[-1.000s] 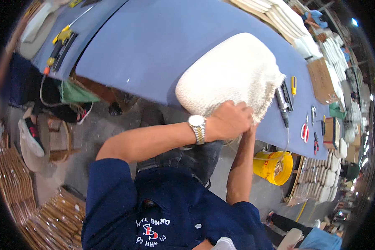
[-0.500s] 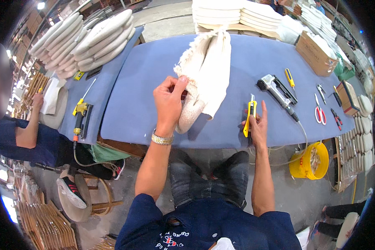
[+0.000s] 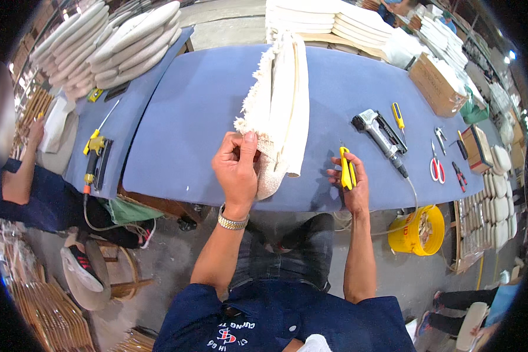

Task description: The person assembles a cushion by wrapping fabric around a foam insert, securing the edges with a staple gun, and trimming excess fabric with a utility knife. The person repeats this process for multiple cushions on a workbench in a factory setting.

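Observation:
A cream fabric-covered pad, with a ragged, frayed cloth edge, stands tilted on its side on the blue padded table. My left hand pinches the cloth at its near left edge, thumb on top. The pad's near end, in nubby beige fabric, shows beside my fingers. To the right, over the table's front edge, my right hand holds a yellow utility knife apart from the pad. Its fingers are loosely curled around the handle, and the knife's tip points away from me.
On the right lie a staple gun with a hose, a yellow screwdriver, red-handled scissors and pliers. A yellow bucket stands below. Cushion stacks rise at far left. A co-worker sits at left.
My left hand has turned the pad more edge-on and shifted it slightly left. The knife has rotated in my right hand, which has moved slightly left. The view has shifted a little.

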{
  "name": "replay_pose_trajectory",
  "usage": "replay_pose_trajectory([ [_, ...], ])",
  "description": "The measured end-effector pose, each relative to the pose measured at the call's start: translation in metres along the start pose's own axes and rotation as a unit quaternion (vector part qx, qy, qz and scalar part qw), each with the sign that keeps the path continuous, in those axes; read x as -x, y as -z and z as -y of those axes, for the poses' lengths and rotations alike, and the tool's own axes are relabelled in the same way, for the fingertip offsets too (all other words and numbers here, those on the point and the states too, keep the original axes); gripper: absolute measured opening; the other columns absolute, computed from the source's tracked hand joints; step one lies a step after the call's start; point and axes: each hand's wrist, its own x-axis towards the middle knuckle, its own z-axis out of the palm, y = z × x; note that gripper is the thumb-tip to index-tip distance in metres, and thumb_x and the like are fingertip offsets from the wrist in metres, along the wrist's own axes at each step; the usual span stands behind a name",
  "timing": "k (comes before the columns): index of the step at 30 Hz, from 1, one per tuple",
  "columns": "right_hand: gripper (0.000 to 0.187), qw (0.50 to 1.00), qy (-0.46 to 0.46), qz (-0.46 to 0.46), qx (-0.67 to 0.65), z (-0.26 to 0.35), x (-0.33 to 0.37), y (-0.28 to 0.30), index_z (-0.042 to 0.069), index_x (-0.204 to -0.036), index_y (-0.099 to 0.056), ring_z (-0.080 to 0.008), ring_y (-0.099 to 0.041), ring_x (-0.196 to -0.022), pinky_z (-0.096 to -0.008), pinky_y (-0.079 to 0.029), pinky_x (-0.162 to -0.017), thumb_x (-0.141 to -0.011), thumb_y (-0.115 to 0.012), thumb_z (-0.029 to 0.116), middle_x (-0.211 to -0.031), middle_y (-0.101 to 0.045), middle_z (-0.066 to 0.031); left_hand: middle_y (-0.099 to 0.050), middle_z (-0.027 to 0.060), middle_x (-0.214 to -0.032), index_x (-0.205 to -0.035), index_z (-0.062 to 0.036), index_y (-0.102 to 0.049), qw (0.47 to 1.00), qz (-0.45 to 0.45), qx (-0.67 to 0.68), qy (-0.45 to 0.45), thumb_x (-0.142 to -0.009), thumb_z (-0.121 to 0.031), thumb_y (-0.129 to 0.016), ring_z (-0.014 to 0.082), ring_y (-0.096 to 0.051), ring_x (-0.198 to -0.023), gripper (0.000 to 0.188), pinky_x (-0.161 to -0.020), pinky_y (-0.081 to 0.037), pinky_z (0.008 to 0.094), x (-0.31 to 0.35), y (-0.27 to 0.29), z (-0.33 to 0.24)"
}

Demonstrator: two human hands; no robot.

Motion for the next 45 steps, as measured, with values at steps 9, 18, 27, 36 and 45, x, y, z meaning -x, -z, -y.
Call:
replay_pose_trajectory([
  [9,0.029,0.961,0.239,0.048,0.131,0.102,-0.010,-0.071,-0.002,-0.116,-0.066,-0.0086,-0.059,-0.067,-0.0234,-0.047,-0.059,-0.103,-0.063,0.024,-0.090,-0.068,-0.0079,-0.052,-0.0040,-0.071,-0.073,-0.0040,-0.055,0.999,-0.033,-0.001,0.016,-0.102,-0.017,-0.066,0.0047,-0.045,-0.063,0.033,-0.056,-0.037,0.0242,0.008,0.017,0.005],
  [18,0.027,0.955,0.244,0.156,-0.060,0.145,-0.065,-0.194,0.000,-0.114,-0.060,-0.0121,-0.056,-0.051,-0.0252,-0.047,-0.049,-0.099,-0.056,0.022,-0.065,-0.061,-0.0077,-0.058,-0.0050,-0.072,-0.078,-0.0073,-0.060,0.999,-0.028,0.015,0.023,-0.104,-0.017,-0.062,0.0020,-0.049,-0.064,0.028,-0.058,-0.041,0.0212,-0.006,0.011,0.000],
  [27,0.025,0.963,0.034,0.152,-0.221,0.090,-0.086,-0.217,0.008,-0.103,-0.057,-0.0173,-0.049,-0.044,-0.0310,-0.041,-0.042,-0.103,-0.049,0.032,-0.058,-0.056,-0.0067,-0.061,0.0037,-0.085,-0.102,-0.0011,-0.060,0.992,0.027,-0.122,0.002,-0.095,-0.025,-0.072,0.0077,-0.052,-0.066,0.028,-0.057,-0.042,0.0246,-0.021,0.011,-0.021],
  [36,0.031,0.944,-0.003,0.194,-0.266,0.080,-0.086,-0.193,0.009,-0.099,-0.054,-0.0185,-0.044,-0.040,-0.0323,-0.038,-0.038,-0.105,-0.043,0.037,-0.057,-0.054,-0.0084,-0.068,0.0124,-0.113,-0.127,-0.0020,-0.066,0.927,0.128,-0.214,-0.281,-0.092,-0.014,-0.069,0.0193,-0.065,-0.097,0.037,-0.082,-0.052,0.0306,-0.048,0.013,-0.029],
  [45,0.032,0.963,-0.015,0.166,-0.211,0.089,-0.081,-0.188,0.008,-0.100,-0.053,-0.0181,-0.047,-0.040,-0.0313,-0.039,-0.038,-0.105,-0.044,0.038,-0.056,-0.053,-0.0074,-0.067,0.0130,-0.128,-0.097,-0.0014,-0.071,0.909,0.324,-0.219,-0.146,-0.090,-0.014,-0.072,0.0252,-0.062,-0.115,0.014,-0.100,-0.047,0.0363,-0.061,0.021,-0.028],
])
